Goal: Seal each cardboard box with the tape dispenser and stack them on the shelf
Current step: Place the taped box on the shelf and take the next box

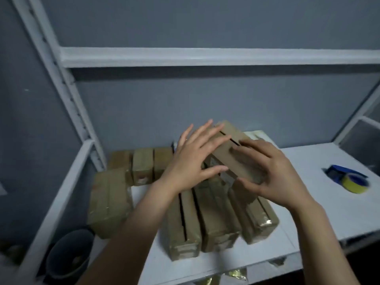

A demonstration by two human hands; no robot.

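- My left hand [192,161] is flat, with the fingers straight and spread. It lies over the far left end of the top box [224,155]. The thumb points toward the box's near side. I cannot tell how firmly it presses.
- My right hand [274,177] grips the same box. The fingers bend over its upper face and the thumb sits against its near lower edge.
- The top box is tilted and set at an angle. It rests across the far ends of three boxes [218,221], which lie side by side on the white shelf [312,204].
- A dark open seam runs along the leftmost box of the three. The near ends of the row show shiny tape.
- Further boxes stand in a back row [141,167] to the left, near the wall. One larger box [109,202] lies in front of them at the shelf's left edge.
- The tape dispenser [347,177] is blue and carries a yellow roll. It lies on the shelf to the right, well apart from both hands.
- An upper shelf board [205,56] spans the frame above.
- A dark bucket [70,254] sits below the shelf at lower left.
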